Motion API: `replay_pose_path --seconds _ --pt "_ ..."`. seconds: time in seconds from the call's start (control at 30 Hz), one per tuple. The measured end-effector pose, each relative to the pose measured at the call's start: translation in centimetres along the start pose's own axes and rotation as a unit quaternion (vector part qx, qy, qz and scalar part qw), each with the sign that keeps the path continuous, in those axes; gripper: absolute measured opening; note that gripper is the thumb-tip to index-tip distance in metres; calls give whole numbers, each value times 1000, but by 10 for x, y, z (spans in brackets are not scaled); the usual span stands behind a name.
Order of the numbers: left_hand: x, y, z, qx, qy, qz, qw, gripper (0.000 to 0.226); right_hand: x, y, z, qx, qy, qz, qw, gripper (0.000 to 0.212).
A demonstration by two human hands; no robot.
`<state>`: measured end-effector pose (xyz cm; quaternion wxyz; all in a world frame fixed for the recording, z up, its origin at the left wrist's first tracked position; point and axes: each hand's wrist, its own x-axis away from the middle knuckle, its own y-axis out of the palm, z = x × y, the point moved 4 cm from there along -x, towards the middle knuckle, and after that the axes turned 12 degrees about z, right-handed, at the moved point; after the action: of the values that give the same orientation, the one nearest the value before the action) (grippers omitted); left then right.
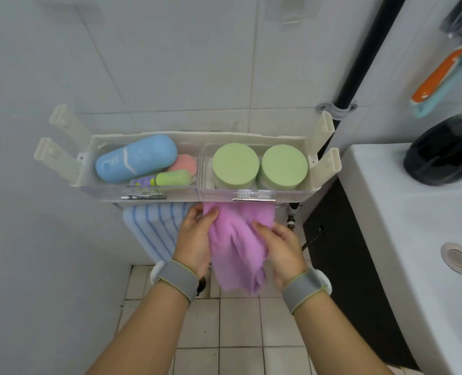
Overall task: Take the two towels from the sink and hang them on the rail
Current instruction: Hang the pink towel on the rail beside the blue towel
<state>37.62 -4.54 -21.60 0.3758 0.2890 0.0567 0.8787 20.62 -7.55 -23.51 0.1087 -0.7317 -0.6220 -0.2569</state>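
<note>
A pink towel (238, 239) hangs down from under the wall shelf (143, 192), where the rail is hidden behind the shelf's clear front. My left hand (194, 239) pinches the towel's upper left edge. The towel's right side is gripped by my right hand (281, 250). A blue-and-white striped towel (154, 228) hangs just to the left, touching my left hand's side. The white sink (413, 239) at the right holds no towel, and its drain (455, 257) is bare.
The shelf carries a blue case (135, 158), a green tube (174, 178) and two green-lidded jars (259, 165). A black pipe (359, 63) runs down the wall corner. A dark cabinet (346, 253) sits under the sink. A black bottle (446, 152) stands on the sink's edge.
</note>
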Motion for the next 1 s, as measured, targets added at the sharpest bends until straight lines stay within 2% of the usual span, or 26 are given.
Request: replay_pose_path --seconds 0.07,0.17,0.23,0.3,0.4,0.47,0.57,0.7,0.8,0.93,1.0 --pt "0 -8 -6 -47 28 16 998 23 -9 2 -3 5 -66 -4 998 2" --pt "8 -18 -24 -147 25 -8 989 24 -23 5 -12 -35 -88 7 995 10" --pt "8 -16 -23 -113 31 -19 993 21 -23 1 -5 -32 -89 21 995 10" --pt "6 -5 -11 -68 45 -35 996 23 -16 -5 15 0 -70 -3 998 17" --pt "6 6 -6 -62 76 -52 994 26 -18 -4 23 48 -92 -28 994 9" --pt "7 -1 -15 -104 80 -43 990 28 -30 2 8 37 -117 -16 992 25" --pt "8 -15 -32 -158 59 -39 985 20 -35 8 -11 5 -121 -20 992 24" --pt "2 -4 -18 -103 66 -24 992 17 -26 -5 20 39 -71 -68 994 46" --pt "-8 -4 -10 -69 70 -9 995 21 -33 -8 22 72 -100 -55 991 72" --pt "4 -18 -35 -139 35 -45 989 22 -43 2 -2 25 -94 -47 994 59" --pt "7 -14 -33 -125 44 -41 990 25 -41 -1 3 25 -78 -50 995 63"
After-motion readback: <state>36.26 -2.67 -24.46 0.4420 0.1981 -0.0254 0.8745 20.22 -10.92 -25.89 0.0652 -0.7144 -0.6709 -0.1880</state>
